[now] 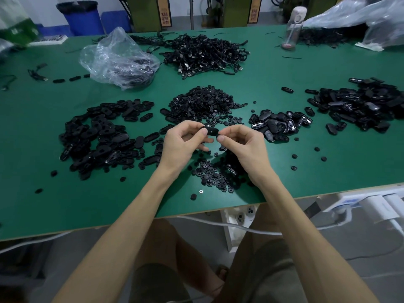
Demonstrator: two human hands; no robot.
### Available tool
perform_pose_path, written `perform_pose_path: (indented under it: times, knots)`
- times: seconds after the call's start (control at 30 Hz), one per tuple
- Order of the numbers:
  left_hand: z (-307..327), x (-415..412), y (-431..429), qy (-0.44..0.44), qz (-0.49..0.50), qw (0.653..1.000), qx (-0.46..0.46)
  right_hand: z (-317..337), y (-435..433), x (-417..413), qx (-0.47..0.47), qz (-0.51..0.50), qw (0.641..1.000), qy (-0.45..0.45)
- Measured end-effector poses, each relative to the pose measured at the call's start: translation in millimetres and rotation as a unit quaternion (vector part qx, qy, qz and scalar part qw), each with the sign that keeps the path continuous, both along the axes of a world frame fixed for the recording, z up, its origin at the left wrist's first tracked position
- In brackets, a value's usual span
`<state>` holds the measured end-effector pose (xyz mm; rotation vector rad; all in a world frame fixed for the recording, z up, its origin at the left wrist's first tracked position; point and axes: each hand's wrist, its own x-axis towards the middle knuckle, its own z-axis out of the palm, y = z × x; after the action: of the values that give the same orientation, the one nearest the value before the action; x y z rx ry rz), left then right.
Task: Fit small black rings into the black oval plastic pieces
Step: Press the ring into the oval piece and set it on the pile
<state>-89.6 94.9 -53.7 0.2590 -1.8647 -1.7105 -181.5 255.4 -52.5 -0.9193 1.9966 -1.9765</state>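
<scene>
Ring-fit in progress: oval piece [211,130] held up off the green table [306,167], pinched between both hands.
Left hand [183,145] curls round its left end, right hand [242,147] pinches the right end. Ring itself too small to see. I'd hold the oval level, thumb the ring in square, check it's flush. Loose rings [215,173] lie just below.

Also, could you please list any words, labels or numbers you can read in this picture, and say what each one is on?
Nothing is legible.
Left orange label, at the back: characters too blurred to read.
Right orange label, at the back: also too blurred.
Green bag, far left: white marks too blurred.
</scene>
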Motion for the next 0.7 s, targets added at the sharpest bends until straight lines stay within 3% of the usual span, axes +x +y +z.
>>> perform_pose_path:
  times: [0.7]
  knots:
    - [2.8,2.7,0.3,-0.038,-0.043,0.997,-0.041,2.8,-1.3,5.3,0.060,-0.054,0.995,0.051]
